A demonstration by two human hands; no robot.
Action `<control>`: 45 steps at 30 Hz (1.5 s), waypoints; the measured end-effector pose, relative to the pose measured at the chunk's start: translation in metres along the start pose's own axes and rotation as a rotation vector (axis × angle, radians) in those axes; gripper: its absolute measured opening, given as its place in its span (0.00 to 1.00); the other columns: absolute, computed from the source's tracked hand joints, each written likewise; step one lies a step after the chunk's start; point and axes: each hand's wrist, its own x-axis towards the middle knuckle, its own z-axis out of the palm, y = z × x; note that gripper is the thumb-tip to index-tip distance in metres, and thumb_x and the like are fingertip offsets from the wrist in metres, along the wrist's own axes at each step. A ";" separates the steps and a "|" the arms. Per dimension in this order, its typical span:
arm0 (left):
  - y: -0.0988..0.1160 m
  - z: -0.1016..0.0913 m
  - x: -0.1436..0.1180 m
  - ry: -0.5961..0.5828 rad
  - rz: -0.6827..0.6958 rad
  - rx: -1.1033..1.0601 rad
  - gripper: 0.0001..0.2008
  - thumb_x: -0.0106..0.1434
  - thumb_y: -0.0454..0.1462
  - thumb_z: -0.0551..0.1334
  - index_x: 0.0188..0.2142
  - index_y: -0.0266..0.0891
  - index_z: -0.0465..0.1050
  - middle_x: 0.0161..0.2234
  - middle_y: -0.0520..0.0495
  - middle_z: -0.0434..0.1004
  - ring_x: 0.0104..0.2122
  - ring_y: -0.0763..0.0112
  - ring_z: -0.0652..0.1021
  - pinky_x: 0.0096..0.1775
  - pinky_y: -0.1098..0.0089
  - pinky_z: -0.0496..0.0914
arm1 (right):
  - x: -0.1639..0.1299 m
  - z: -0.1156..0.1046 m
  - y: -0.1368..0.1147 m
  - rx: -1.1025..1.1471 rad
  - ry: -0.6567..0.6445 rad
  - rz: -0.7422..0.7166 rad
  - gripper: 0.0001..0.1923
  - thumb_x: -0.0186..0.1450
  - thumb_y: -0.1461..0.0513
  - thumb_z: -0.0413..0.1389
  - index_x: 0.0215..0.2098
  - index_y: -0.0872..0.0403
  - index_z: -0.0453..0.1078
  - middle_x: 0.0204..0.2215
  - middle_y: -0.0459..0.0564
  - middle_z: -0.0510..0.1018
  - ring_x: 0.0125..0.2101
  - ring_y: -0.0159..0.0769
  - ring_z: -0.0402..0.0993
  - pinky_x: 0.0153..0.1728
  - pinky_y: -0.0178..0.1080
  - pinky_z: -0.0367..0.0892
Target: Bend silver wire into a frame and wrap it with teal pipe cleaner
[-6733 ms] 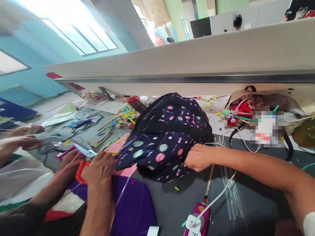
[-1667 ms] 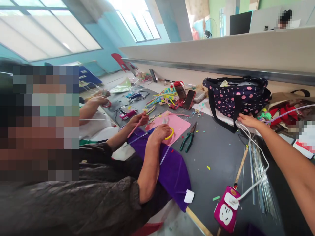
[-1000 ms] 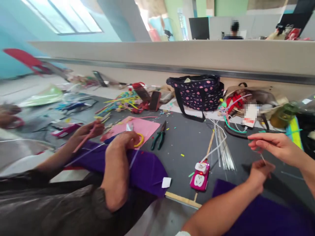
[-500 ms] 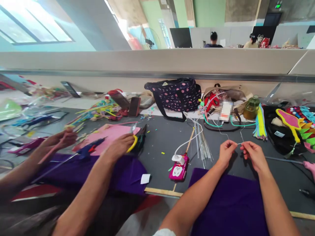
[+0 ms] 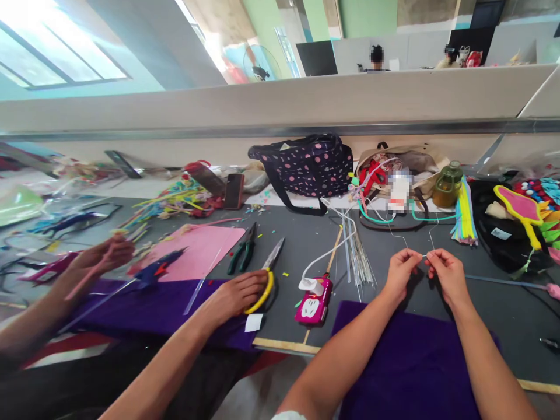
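Note:
A thin metal wire (image 5: 431, 232) is pinched between the fingertips of both my hands, above the dark tabletop. Its two bent ends rise away from me, one past each hand. My left hand (image 5: 403, 269) is closed on it, thumb against forefinger. Just beside it, my right hand (image 5: 447, 274) grips the same wire, fingertips nearly touching the left ones. Below my forearms lies a dark purple cloth (image 5: 406, 361). Left of my hands are a bundle of straight wires (image 5: 362, 262) and a magenta power socket (image 5: 314, 306) with a white plug in it.
At left, a co-worker's hand (image 5: 236, 294) rests by yellow-handled scissors (image 5: 275, 254); the other holds a pink strip. Dark green pliers (image 5: 242, 248) and a blue glue gun (image 5: 155, 268) lie nearby. Behind stand a dotted bag (image 5: 315, 166) and a green bottle (image 5: 448, 184).
My hands keep the wire in nearly the same place. The co-worker's hand and scissors have come right and toward the table's front edge, uncovering the pliers. The view has shifted slightly.

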 end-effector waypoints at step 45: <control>-0.001 -0.032 -0.048 -0.080 -0.146 -0.029 0.17 0.42 0.43 0.73 0.26 0.35 0.72 0.21 0.54 0.69 0.19 0.81 0.67 0.26 0.73 0.62 | -0.168 0.051 -0.013 -0.673 -0.181 -0.453 0.10 0.69 0.55 0.49 0.34 0.47 0.70 0.29 0.48 0.77 0.28 0.38 0.73 0.34 0.40 0.67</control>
